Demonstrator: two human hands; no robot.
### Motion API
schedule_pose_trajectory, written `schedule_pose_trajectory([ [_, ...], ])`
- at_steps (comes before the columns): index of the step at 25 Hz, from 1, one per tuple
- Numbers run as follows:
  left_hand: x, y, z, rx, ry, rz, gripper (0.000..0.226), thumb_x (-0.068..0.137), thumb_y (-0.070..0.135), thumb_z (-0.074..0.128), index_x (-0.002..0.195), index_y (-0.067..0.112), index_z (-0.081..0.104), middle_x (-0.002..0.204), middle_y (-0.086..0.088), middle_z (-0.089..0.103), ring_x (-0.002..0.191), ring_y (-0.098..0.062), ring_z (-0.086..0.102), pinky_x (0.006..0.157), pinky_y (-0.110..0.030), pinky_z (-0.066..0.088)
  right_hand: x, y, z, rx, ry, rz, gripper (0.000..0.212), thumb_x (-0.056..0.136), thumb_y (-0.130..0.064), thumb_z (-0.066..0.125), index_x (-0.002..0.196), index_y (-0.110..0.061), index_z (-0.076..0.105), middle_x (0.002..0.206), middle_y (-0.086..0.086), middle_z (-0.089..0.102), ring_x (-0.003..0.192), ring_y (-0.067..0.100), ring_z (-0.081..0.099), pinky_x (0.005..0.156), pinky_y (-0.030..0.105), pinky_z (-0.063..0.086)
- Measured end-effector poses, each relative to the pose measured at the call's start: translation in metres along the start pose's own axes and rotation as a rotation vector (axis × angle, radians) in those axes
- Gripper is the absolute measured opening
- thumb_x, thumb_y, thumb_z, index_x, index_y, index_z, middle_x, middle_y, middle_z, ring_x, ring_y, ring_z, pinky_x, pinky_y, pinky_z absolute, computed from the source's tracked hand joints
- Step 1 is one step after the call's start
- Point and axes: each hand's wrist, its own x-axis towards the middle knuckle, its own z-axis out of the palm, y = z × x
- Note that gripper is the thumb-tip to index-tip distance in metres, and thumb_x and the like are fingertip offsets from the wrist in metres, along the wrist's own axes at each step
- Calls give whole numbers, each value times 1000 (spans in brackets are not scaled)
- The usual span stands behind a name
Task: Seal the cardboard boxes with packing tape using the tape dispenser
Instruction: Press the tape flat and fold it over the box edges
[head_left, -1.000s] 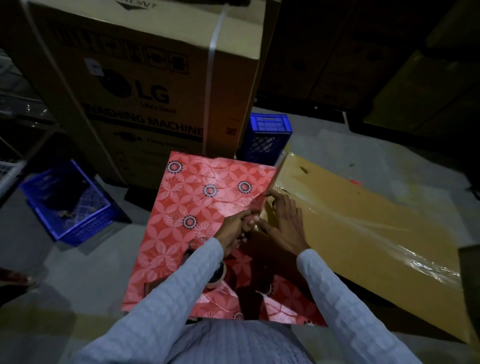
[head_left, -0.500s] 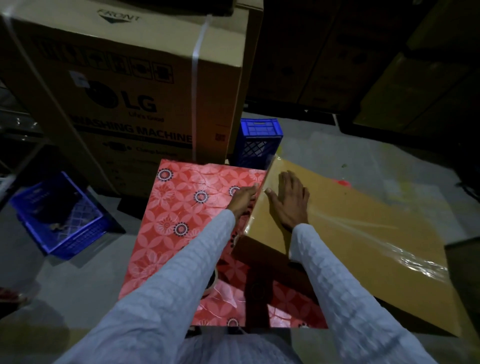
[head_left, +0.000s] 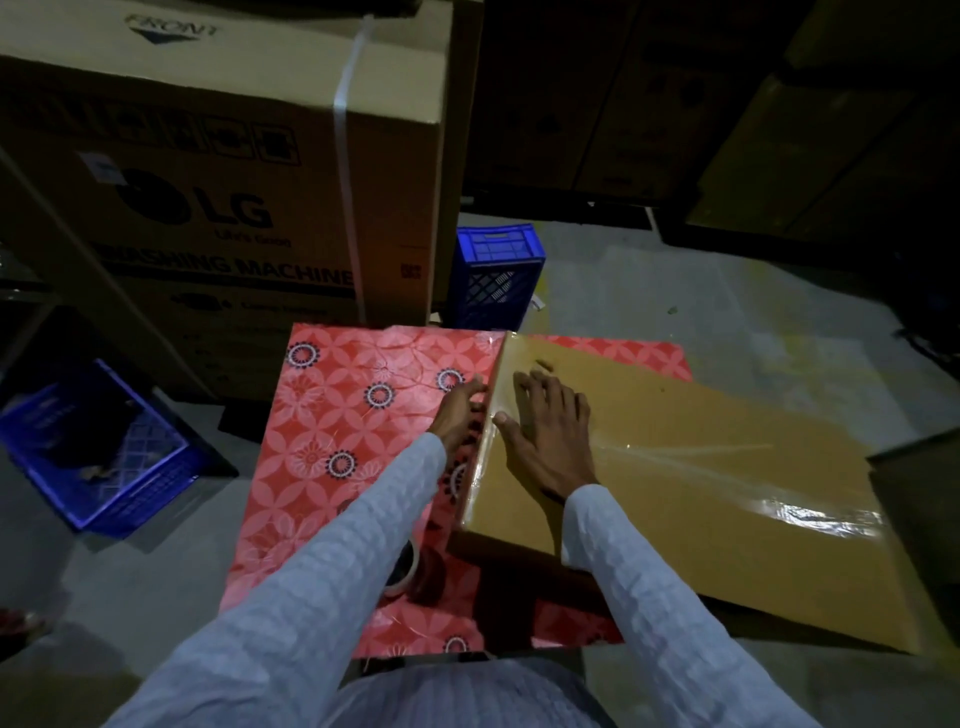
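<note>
Cardboard box (head_left: 701, 499) lies under right-hand fingers (head_left: 545, 395), left-hand fingers (head_left: 470, 395) at its edge.

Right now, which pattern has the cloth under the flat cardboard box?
Red cloth with floral circles; head view.

The cardboard box (head_left: 701, 467) is matt brown, with a glossy clear tape strip (head_left: 779, 499) (it shines strongly). The red floral sheet (head_left: 353, 441) looks smooth, slightly shiny plastic. The blue crate (head_left: 496, 280) is plastic; the sleeves (head_left: 649, 597) are textured cloth.
</note>
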Motion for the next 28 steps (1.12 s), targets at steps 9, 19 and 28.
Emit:
schedule_pose_trajectory([
  [9,27,-12,1,-136,17,2,27,100,35,48,110,32,72,97,-3,74,90,-26,63,75,-33,52,-2,0,-1,18,6,7,60,97,-66,42,143,-27,47,145,2,45,128,24,40,110,44,28],
  [19,38,-1,13,-142,45,-48,25,95,37,56,96,15,69,95,-7,70,87,-27,62,75,-33,53,81,-3,3,56,-79,196,75,93,-67,43,147,-15,48,148,11,51,143,29,39,123,52,16],
  [28,61,-9,13,-298,120,190,28,99,12,57,126,19,65,103,-8,72,85,-23,68,68,-31,57,76,-4,10,-40,-29,156,74,90,-68,31,137,-16,53,138,10,55,131,31,46,117,52,26],
])
